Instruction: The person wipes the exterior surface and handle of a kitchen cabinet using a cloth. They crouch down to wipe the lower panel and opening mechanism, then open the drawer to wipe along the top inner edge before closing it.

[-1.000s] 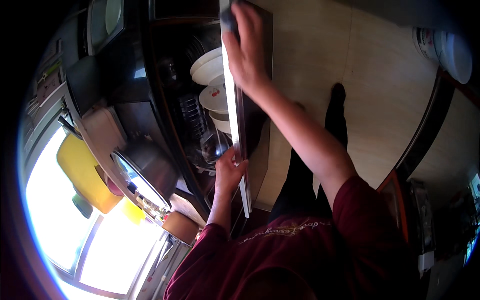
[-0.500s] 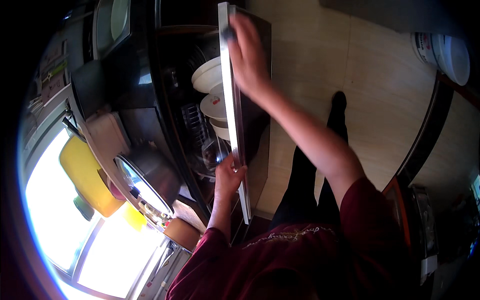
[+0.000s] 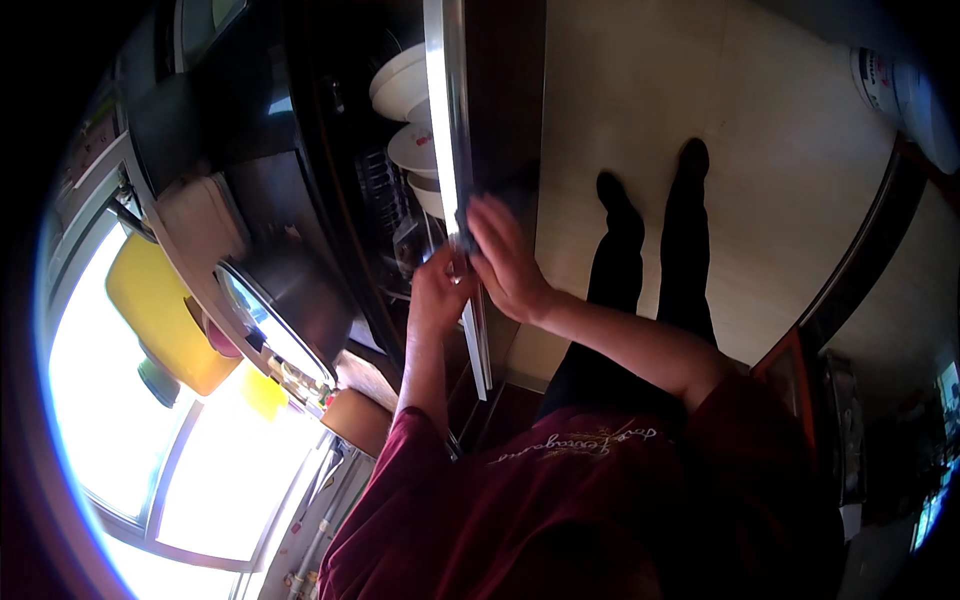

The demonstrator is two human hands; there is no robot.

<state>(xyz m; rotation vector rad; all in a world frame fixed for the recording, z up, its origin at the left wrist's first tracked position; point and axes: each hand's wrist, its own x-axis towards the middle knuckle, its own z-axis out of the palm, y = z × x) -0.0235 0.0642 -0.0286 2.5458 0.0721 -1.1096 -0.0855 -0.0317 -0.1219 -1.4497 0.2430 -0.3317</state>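
Note:
A pull-out drawer with a bright metal top edge (image 3: 443, 110) stands open, its brown front panel (image 3: 505, 110) facing the floor side. My left hand (image 3: 438, 292) is closed on this edge near its lower end, thumb toward the outer side. Right beside it, my right hand (image 3: 512, 268) presses a small dark cloth-like piece (image 3: 463, 225) against the edge; the fingers are slightly blurred and its exact kind is hard to make out. Inside the drawer, white bowls (image 3: 402, 85) and a plate with a red mark (image 3: 412, 148) sit in a rack.
On the dark counter to the left are a large pan (image 3: 290, 300), a cutting board (image 3: 200, 220) and a brown pot (image 3: 357, 420). A yellow basin (image 3: 165, 310) hangs by the bright window. A white bucket (image 3: 900, 100) stands at the far right on the tiled floor (image 3: 770, 200).
My right hand has come down along the metal edge from its far end to beside my left hand. The view has shifted, and both feet now show.

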